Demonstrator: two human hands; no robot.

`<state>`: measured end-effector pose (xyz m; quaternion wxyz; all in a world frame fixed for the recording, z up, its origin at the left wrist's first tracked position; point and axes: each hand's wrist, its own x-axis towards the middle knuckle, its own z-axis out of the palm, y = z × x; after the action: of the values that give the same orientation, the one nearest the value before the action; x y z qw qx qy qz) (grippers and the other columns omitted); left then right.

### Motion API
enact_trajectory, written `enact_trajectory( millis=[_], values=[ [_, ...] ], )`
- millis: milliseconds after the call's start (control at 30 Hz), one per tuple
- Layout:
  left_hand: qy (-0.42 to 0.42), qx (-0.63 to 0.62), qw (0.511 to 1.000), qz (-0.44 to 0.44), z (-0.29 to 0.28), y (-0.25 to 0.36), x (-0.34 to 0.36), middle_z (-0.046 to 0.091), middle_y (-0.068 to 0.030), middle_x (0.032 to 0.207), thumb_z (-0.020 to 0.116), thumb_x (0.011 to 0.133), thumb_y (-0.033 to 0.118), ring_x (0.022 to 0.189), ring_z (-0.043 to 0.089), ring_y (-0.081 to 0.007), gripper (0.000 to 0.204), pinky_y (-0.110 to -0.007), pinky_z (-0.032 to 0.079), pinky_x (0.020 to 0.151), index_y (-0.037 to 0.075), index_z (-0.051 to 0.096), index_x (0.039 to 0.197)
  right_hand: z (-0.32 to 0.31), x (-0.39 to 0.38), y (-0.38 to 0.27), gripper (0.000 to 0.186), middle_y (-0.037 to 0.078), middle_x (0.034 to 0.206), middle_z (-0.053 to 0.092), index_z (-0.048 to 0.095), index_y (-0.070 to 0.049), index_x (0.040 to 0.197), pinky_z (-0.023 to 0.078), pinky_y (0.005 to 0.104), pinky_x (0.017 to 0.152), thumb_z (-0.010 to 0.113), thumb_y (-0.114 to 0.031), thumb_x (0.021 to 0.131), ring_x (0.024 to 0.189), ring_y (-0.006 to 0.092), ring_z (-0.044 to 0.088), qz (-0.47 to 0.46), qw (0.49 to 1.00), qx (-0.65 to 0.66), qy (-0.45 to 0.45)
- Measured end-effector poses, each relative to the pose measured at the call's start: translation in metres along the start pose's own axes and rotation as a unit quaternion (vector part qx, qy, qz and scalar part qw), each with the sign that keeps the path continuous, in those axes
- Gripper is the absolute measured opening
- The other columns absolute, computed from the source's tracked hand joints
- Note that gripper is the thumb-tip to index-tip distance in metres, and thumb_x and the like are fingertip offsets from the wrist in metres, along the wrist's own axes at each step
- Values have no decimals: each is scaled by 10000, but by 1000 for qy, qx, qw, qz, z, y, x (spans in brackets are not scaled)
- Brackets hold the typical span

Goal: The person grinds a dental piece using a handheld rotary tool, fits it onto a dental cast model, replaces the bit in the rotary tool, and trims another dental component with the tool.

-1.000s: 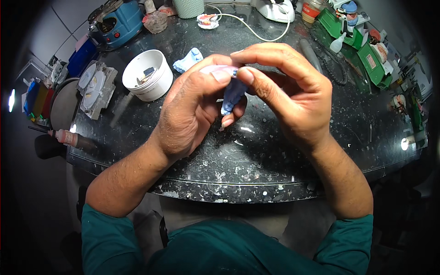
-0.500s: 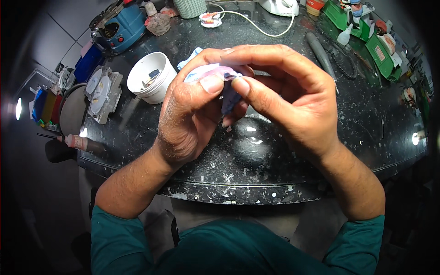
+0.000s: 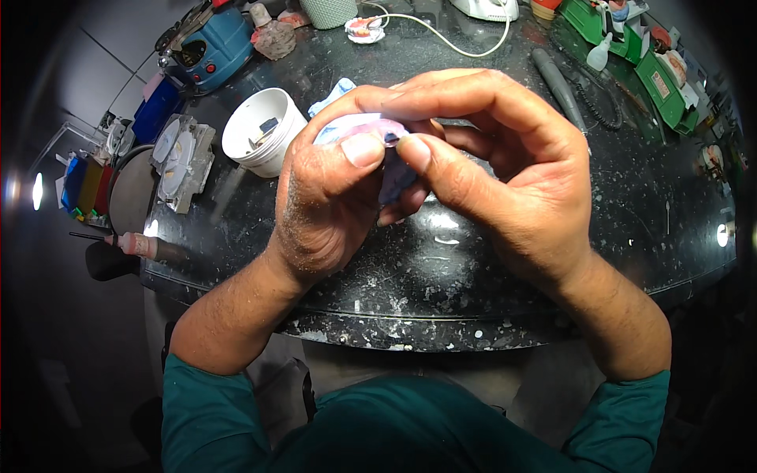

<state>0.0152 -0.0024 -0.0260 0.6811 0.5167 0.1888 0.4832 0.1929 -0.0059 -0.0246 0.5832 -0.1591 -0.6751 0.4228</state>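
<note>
Both of my hands work on one small pink, white and bluish piece [image 3: 374, 125] above the bench, close in front of me. It looks like a dental model or mould, but most of it is covered by my fingers. My left hand [image 3: 319, 189] is wrapped round it, with the thumb pressed on its pink surface. My right hand [image 3: 528, 173] pinches its edge with thumb and fingers. Between the two thumb tips a small dark spot shows on the piece. A bluish part hangs below, between the hands. Behind my left fingers lies a light blue crumpled thing [image 3: 335, 93].
A white tub [image 3: 272, 150] with small scraps stands left of my hands. Beyond are a plaster-smeared articulator-like block [image 3: 185, 169], a blue machine [image 3: 213, 51], a dental model [image 3: 365, 30] and a white cable [image 3: 441, 43]. A grey handpiece [image 3: 558, 87] and green trays [image 3: 662, 91] are at right.
The view has shifted slightly, so everything sits a little further right. My right thumb has moved slightly along the edge of the piece; both hands keep their grip.
</note>
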Motion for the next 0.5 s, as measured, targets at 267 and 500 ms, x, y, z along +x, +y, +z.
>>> enact_trajectory(
  millis=[267,500],
  values=[
    [-8,20,1000,20,-5,-5,4,612,-86,973,610,851,338,727,590,-114,444,-218,452,545,1,548,1134,5,-3,-5,208,160,1125,645,638,63,1095,537,332,938,657,31,890,1064,204,643,-5,996,-83,26],
    [-14,17,1000,11,-2,-5,2,607,-90,969,599,858,339,710,570,-111,444,-219,430,520,-3,540,1134,3,-4,-7,215,152,1133,644,640,56,1082,525,331,949,670,33,871,1061,203,636,7,992,-122,15]
  ],
)
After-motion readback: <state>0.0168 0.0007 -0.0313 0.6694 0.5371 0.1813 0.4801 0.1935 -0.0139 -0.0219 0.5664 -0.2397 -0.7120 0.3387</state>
